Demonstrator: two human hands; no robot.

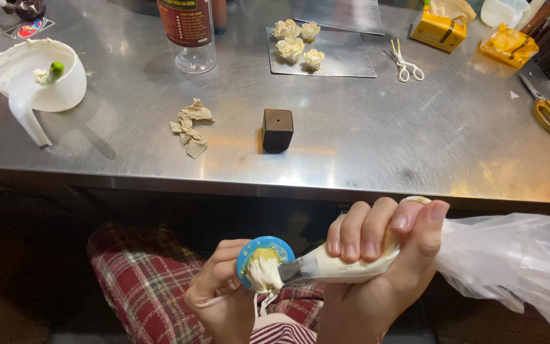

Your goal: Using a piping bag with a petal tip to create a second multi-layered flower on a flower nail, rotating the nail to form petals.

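Squeezing the piping bag (351, 264), the right hand (383, 255) risks smearing the cream flower (263, 274) — its round blue stand (265, 250), pinched in the left hand (221, 299) below the desk (351, 140), could tilt.

Round flat piping disc (264, 253), in the left hand (221, 299): blue rim, yellow centre, cream-white frosting.
Clear plastic piping bag (351, 264), in the right hand (377, 255): pale cream filling, silver tip.
Trousers (141, 280), below the left hand: red, dark and white plaid.
Brushed steel bench (377, 146), beyond both hands: grey.
Small cube block (277, 129), straight ahead of the hands: dark brown.
Four piped flowers (297, 44), farther ahead: cream.
Spouted bowl (36, 76), far left of the left hand: white, with a green piece inside.
Two small boxes (439, 28), far right: yellow.
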